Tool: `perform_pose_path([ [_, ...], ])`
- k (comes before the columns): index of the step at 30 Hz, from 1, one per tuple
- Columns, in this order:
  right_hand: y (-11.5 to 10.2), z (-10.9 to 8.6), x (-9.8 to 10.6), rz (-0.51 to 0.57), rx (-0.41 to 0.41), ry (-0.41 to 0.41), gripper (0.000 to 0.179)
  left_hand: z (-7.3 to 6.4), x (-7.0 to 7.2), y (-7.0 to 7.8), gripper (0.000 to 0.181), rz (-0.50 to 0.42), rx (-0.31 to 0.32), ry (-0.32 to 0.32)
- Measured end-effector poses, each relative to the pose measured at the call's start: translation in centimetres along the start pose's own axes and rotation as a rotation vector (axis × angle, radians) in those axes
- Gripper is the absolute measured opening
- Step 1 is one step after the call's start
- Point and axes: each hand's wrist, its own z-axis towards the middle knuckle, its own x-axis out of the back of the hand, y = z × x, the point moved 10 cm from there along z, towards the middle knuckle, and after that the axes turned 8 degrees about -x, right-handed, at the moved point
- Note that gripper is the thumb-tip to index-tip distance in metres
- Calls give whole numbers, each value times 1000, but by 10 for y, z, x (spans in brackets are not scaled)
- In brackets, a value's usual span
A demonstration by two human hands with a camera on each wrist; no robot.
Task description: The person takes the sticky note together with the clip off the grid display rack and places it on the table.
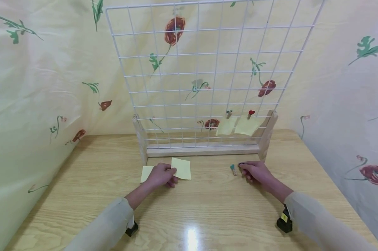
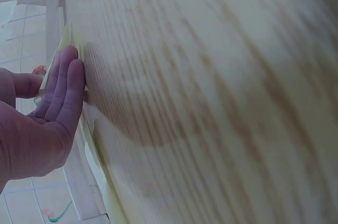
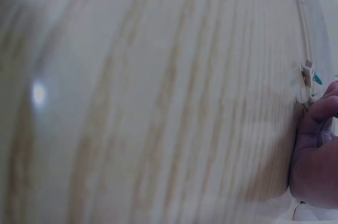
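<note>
My left hand [image 1: 161, 175] pinches a pale yellow paper note [image 1: 181, 168] between thumb and fingers, just above the table. Another yellow note [image 1: 147, 173] lies on the wood, partly hidden behind that hand. On the right, my right hand [image 1: 254, 171] rests low on the tabletop, with thumb and index finger closed on a small clothespin [image 3: 310, 101], mostly hidden by the fingertips. Right beside these fingertips lies a small wooden clothespin [image 1: 233, 169] with a teal decoration at one end.
A white wire grid [image 1: 204, 73] stands upright in a wooden base [image 1: 202, 150] behind the hands. Two yellow notes hang at its lower right, one under a red-topped clothespin [image 1: 250, 114], the other under a dark-topped clothespin [image 1: 229, 114]. Flowered cloth [image 1: 44, 69] surrounds the table [image 1: 207, 209].
</note>
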Motion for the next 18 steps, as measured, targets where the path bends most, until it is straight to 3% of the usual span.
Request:
perform_pose_path([
  [5,1,1,0,3,-5,-3,42,-1,3,-1,22,8,4,18],
  [11,3,2,2,14,-15,11,42,-2,3,0,45,14,-5,15],
  [18,2,2,2,17,4,14,41,-3,4,3,41,37,-32,7],
])
